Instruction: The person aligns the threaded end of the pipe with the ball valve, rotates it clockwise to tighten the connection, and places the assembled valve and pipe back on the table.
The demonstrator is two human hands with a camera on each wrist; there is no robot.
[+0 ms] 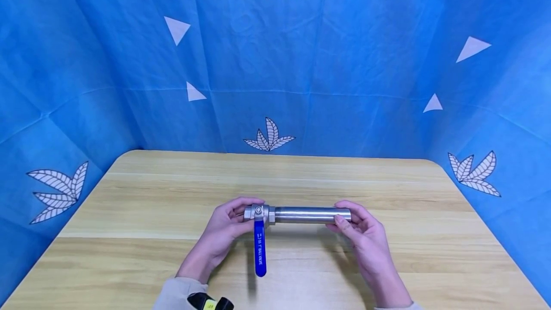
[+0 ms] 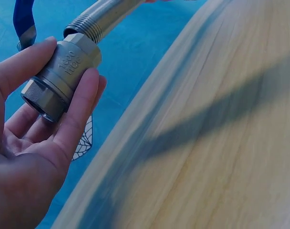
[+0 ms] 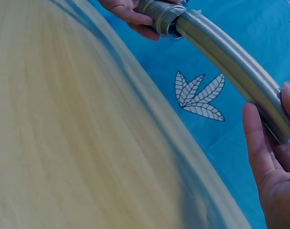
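Observation:
My left hand (image 1: 220, 228) grips a steel ball valve (image 1: 258, 211) between thumb and fingers. The valve's blue lever (image 1: 260, 249) points toward me, across the line of the body. At the other side, my right hand (image 1: 369, 239) pinches the far end of a shiny steel pipe (image 1: 307, 215) held level. Threads show on the pipe's left end in the left wrist view, right at the valve body (image 2: 68, 71). In the right wrist view, part of the valve's open mouth (image 3: 174, 29) shows beside the threaded end, the two slightly out of line.
Both pieces are held above a light wood table (image 1: 172, 195), with shadows below them. A blue cloth (image 1: 366, 61) with white leaf and triangle prints hangs around the table's back and sides. A black strap device (image 1: 211, 302) sits at the left sleeve.

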